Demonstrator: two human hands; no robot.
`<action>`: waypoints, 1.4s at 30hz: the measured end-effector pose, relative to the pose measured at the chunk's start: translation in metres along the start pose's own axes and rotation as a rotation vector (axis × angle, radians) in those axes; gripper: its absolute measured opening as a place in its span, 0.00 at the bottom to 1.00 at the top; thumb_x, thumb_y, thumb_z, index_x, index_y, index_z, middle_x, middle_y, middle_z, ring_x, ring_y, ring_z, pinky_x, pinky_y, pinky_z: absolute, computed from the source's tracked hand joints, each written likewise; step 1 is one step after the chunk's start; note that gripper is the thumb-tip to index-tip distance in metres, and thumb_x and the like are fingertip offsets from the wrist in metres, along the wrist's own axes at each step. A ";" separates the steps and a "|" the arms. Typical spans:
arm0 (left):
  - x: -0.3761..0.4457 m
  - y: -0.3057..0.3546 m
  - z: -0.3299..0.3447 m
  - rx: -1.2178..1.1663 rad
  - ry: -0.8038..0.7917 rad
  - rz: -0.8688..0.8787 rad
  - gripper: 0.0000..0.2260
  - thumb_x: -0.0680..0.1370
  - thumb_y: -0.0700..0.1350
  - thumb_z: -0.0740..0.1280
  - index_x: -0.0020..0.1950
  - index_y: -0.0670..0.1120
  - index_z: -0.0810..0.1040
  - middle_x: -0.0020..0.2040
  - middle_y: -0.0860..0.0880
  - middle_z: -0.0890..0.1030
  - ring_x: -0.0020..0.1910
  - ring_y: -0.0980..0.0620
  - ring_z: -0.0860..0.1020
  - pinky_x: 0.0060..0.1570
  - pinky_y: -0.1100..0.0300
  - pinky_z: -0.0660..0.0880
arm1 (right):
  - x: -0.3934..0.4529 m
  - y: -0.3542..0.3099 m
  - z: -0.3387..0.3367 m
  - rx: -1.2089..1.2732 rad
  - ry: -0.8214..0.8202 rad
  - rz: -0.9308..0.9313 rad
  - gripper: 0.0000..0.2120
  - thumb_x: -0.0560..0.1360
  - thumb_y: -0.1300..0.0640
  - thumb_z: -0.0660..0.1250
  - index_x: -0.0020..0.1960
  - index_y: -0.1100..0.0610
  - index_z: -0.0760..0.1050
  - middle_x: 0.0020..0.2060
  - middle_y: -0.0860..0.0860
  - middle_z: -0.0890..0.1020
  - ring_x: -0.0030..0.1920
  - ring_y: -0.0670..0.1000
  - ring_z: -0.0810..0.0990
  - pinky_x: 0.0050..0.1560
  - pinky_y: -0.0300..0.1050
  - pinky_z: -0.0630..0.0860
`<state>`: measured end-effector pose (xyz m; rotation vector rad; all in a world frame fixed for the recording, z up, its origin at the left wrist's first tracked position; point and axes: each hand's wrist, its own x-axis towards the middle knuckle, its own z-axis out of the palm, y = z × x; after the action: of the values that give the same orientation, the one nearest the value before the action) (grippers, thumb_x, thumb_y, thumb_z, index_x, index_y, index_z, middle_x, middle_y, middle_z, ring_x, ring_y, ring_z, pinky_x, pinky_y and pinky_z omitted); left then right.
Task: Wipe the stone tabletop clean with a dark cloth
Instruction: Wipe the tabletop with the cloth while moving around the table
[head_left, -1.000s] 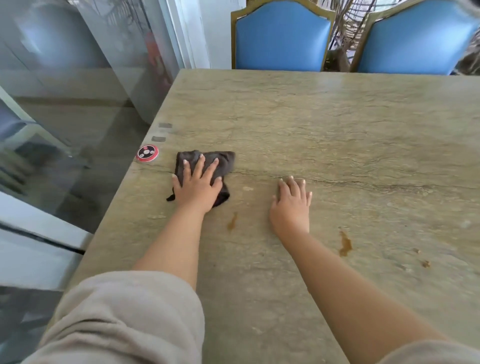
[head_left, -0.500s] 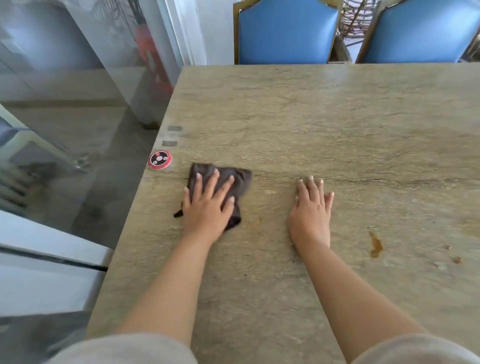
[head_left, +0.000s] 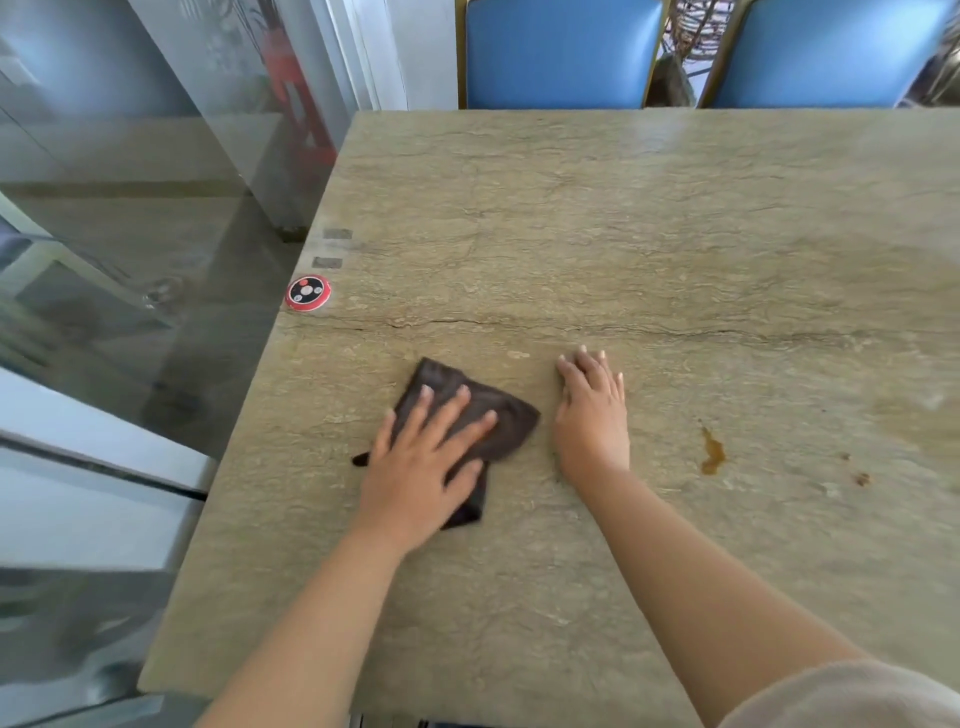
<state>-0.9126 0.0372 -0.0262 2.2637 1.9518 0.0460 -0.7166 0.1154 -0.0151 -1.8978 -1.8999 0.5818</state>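
A dark brown cloth (head_left: 506, 421) lies folded on the beige stone tabletop (head_left: 649, 218), near its left side. My left hand (head_left: 421, 462) presses flat on the cloth with fingers spread and straight. My right hand (head_left: 592, 410) rests flat on the bare stone just right of the cloth, fingers together. A brown smear (head_left: 711, 452) marks the stone to the right of my right hand, and small brown specks (head_left: 861, 478) lie further right.
A round red and black call button (head_left: 307, 292) sits at the table's left edge, with two grey stickers (head_left: 337, 234) behind it. Two blue chairs (head_left: 561, 52) stand at the far side. A glass partition (head_left: 156, 208) runs along the left.
My left hand has slid the cloth toward me and to the right, over the spot where a brown stain lay. My right hand stays flat on the stone. The camera has shifted.
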 end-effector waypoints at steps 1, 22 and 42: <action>0.008 -0.011 -0.003 -0.008 -0.001 -0.085 0.24 0.78 0.63 0.47 0.75 0.67 0.54 0.79 0.59 0.52 0.79 0.47 0.50 0.73 0.37 0.51 | -0.014 -0.002 0.001 0.016 -0.005 -0.017 0.23 0.80 0.63 0.51 0.75 0.54 0.61 0.77 0.50 0.56 0.77 0.49 0.44 0.76 0.47 0.38; -0.085 -0.019 -0.002 -0.302 0.201 -0.254 0.25 0.80 0.58 0.52 0.77 0.54 0.61 0.78 0.49 0.59 0.78 0.47 0.56 0.71 0.40 0.60 | -0.104 -0.069 0.029 -0.072 -0.105 -0.285 0.27 0.79 0.47 0.56 0.77 0.50 0.56 0.76 0.57 0.57 0.77 0.59 0.47 0.75 0.60 0.41; -0.122 -0.063 0.001 -0.303 0.307 -0.601 0.34 0.76 0.64 0.46 0.80 0.49 0.53 0.80 0.52 0.54 0.79 0.52 0.48 0.74 0.39 0.39 | -0.096 -0.103 0.072 -0.263 -0.481 -0.957 0.27 0.75 0.47 0.47 0.73 0.41 0.62 0.77 0.45 0.57 0.78 0.53 0.45 0.75 0.61 0.42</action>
<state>-0.9931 -0.0738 -0.0262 1.4851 2.4917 0.5999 -0.8415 0.0182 -0.0175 -0.7621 -2.9632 0.4891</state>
